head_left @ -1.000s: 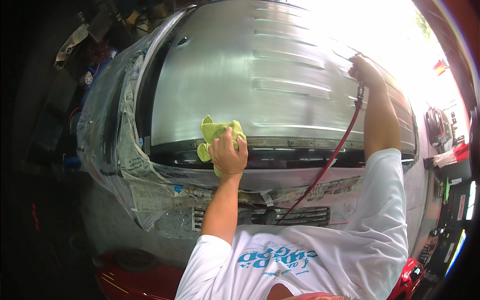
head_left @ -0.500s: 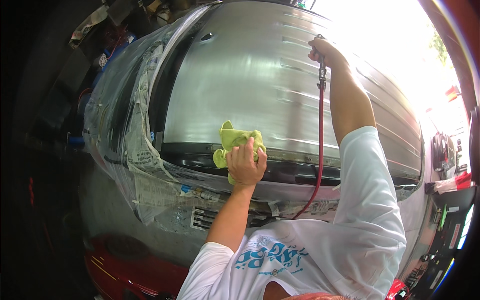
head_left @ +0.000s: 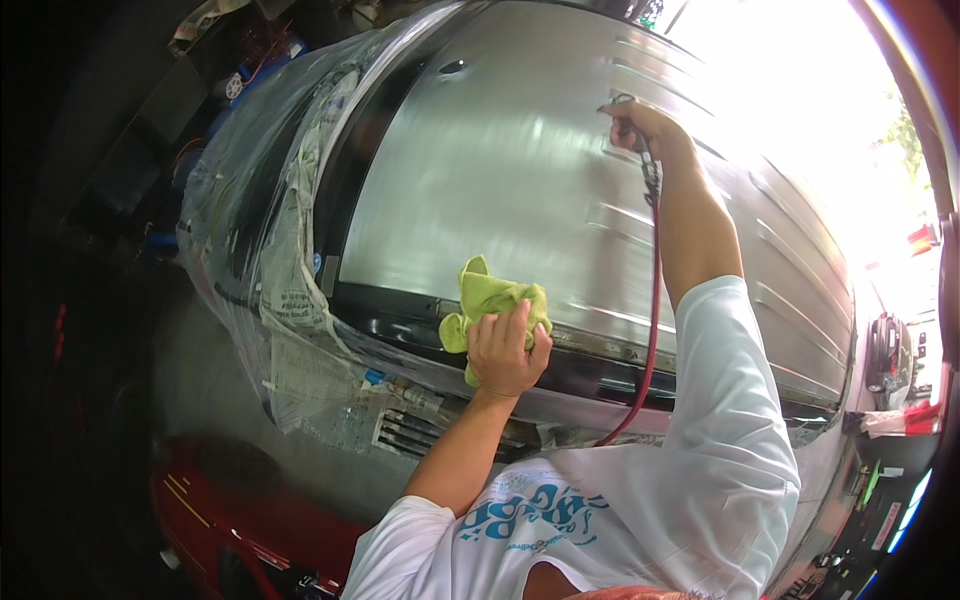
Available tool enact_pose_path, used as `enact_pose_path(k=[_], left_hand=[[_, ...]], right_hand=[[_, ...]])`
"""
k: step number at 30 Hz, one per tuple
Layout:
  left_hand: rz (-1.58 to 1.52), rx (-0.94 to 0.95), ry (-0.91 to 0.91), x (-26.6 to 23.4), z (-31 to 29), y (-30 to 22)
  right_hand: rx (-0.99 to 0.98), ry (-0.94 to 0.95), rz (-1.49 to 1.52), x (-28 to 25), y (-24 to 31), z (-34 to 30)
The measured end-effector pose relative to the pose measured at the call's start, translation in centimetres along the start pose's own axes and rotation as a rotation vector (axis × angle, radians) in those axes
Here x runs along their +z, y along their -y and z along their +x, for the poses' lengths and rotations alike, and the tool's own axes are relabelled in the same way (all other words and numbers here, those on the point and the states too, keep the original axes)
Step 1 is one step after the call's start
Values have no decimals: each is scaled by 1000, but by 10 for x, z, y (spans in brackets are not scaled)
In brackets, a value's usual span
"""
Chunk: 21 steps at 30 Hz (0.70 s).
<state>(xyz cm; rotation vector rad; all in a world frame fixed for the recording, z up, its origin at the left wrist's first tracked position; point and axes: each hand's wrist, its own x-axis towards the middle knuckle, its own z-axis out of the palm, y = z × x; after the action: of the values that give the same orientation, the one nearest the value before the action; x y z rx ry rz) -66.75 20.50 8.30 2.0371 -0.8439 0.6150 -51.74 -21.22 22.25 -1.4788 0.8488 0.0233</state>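
Observation:
A bare silver-grey vehicle roof (head_left: 470,180) with raised ribs on its right side spreads out below me. My left hand (head_left: 507,352) is closed on a crumpled yellow-green cloth (head_left: 488,292), which rests on the roof's near edge by the black trim. Farther off, my right arm reaches over the roof. My right hand (head_left: 655,128) grips an air blow gun (head_left: 641,142), its nozzle turned toward the left. From the gun's lower end a red hose (head_left: 655,300) runs back toward my body. The fingers hide part of the gun.
Plastic sheeting (head_left: 225,190) and newspaper (head_left: 290,270) cover the vehicle's left end. Behind it on the near side stands a red car (head_left: 230,520). Shelves with tools (head_left: 880,500) line the lower right, and bright daylight comes in at the upper right.
My right hand has come nearer, and the blow gun has swung to point left. My left hand stays on the cloth at the roof edge. The whole view has shifted and tilted slightly.

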Motion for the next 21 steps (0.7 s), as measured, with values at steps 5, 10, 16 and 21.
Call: enact_pose_path(k=[5, 10, 16, 21], left_hand=[[11, -10, -9, 0, 0, -1], [5, 5, -24, 1, 0, -1], [1, -11, -18, 1, 0, 0], [5, -27, -3, -2, 1, -3]], right_hand=[[0, 32, 113, 52, -3, 4], [-57, 38, -65, 91, 5, -14], [-90, -7, -441, 124, 10, -93], [-156, 31, -1012, 121, -14, -182]])
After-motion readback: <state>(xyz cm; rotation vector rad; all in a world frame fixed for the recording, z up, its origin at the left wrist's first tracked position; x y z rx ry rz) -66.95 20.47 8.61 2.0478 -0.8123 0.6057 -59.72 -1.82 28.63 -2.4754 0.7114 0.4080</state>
